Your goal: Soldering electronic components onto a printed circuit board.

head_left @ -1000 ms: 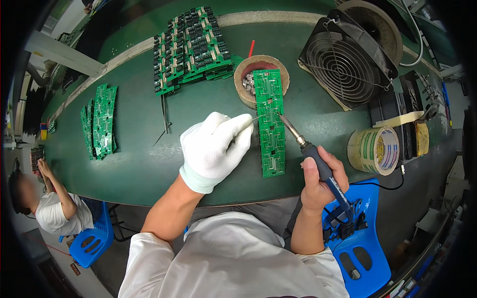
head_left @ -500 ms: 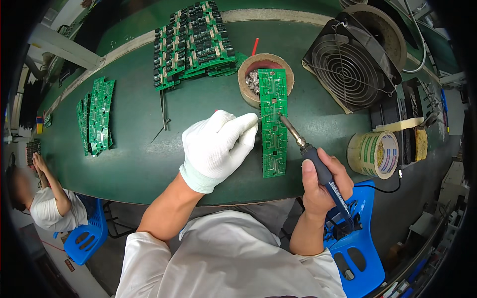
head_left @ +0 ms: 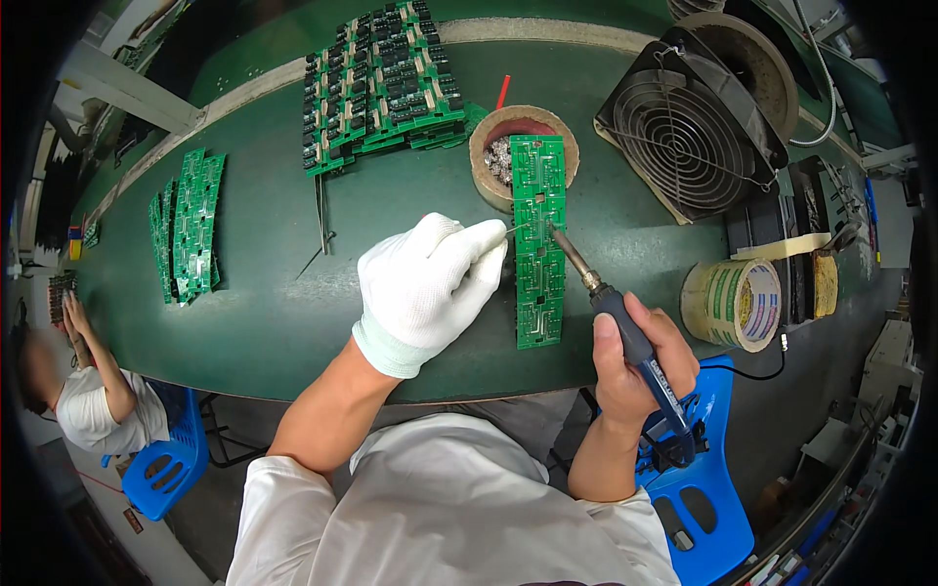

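A long green circuit board (head_left: 540, 244) lies on the green table (head_left: 264, 244), its far end resting on a brown tape ring (head_left: 486, 161). My left hand (head_left: 427, 283), in a white glove, pinches a thin solder wire (head_left: 510, 229) that reaches the board's left edge. My right hand (head_left: 640, 356), bare, grips a soldering iron (head_left: 611, 298) with a dark blue handle. Its metal tip touches the board near the middle, close to the wire's end.
Stacks of green boards (head_left: 381, 83) lie at the back, and more boards (head_left: 186, 225) at the left. A black fan (head_left: 689, 117) stands at the right, a tape roll (head_left: 735, 303) beside it. Tweezers (head_left: 320, 217) lie on the table. Another person (head_left: 88, 391) sits at lower left on a blue chair.
Both hands stay at the board; wire and iron tip have shifted slightly along it. The view has moved a little.
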Motion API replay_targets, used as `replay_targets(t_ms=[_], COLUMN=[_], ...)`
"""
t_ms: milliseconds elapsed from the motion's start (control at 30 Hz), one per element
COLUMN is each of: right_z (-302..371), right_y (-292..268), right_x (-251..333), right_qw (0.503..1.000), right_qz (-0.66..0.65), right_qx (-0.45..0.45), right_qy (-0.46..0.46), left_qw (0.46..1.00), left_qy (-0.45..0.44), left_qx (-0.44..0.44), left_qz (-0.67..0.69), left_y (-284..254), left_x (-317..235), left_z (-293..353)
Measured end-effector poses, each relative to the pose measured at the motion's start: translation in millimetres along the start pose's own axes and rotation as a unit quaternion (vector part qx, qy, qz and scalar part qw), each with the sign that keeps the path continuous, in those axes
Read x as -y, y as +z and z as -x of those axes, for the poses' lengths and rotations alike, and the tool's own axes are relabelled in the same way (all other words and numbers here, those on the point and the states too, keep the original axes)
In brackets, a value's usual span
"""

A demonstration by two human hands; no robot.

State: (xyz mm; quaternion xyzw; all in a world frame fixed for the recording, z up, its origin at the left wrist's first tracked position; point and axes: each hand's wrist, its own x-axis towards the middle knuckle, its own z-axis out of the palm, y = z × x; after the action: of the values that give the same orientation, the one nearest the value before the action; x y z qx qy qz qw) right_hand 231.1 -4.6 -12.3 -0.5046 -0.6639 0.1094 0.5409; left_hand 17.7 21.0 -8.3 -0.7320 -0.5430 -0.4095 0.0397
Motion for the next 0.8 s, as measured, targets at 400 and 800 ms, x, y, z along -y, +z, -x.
replay_targets(t_ms=[400, 800], right_z=[42.4, 14.6], right_y=[-72.6, -21.5], right_x=[-51.4, -15.6], right_qw=[0.924, 0.985], right_qz=[-0.026, -0.09], right_qx=[-0.382, -0.114], right_qy=[-0.017, 0.094], left_qw=[0.999, 0.999], left_qy=[-0.024, 0.0], left_qx=[-0.038, -0.032], left_qz=[0.02, 0.005], left_y=[-7.5, 6.4], left_x=[-7.4, -8.0], left_z=[-3.9, -6.8])
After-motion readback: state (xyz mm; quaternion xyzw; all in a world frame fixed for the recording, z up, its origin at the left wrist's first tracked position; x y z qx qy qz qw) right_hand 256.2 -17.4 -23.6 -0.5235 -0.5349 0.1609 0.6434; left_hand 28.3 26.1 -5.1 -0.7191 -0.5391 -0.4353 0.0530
